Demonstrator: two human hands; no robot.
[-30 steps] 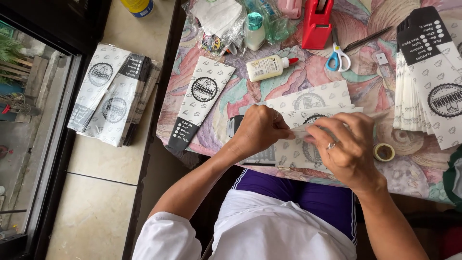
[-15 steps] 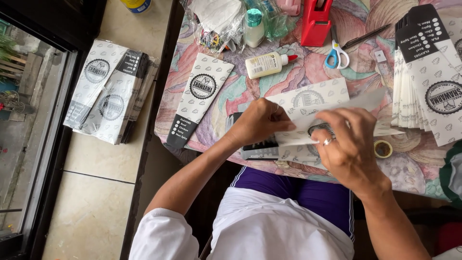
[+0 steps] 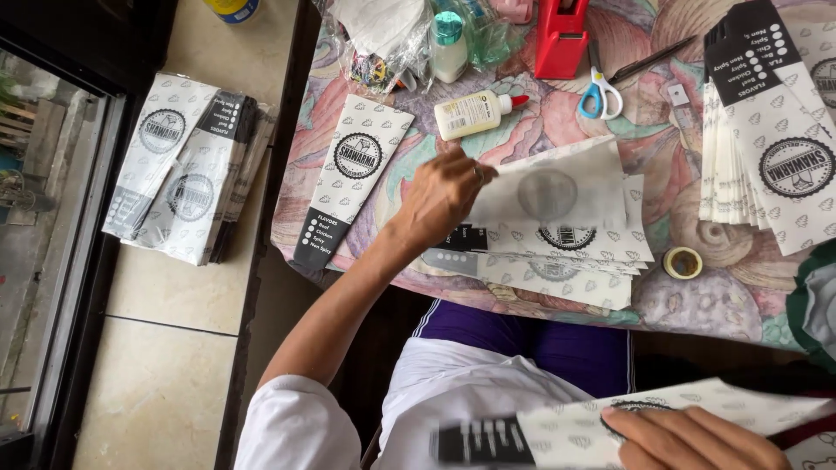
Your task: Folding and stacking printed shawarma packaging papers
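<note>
Head view: left hand pinches top white sleeve; right hand grips another sleeve.

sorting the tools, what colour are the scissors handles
Blue, on the scissors by the red tape dispenser; head view.

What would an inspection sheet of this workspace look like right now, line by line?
Surface: table under a swirly multicoloured cloth, crowded.
Job's things: stack of printed paper sleeves in front of the person, its top sheet lifted; one folded sleeve over the lap; another lying flat at the table's left; a fanned pile at the right.
Clutter: glue bottle, blue-handled scissors, red tape dispenser, tape roll, plastic bag.
Grippers: left hand pinches the top sheet's edge; right hand holds the folded sleeve.
Cables: nothing seen.
Surroundings: tiled ledge with more sleeves, beside a window.
</note>
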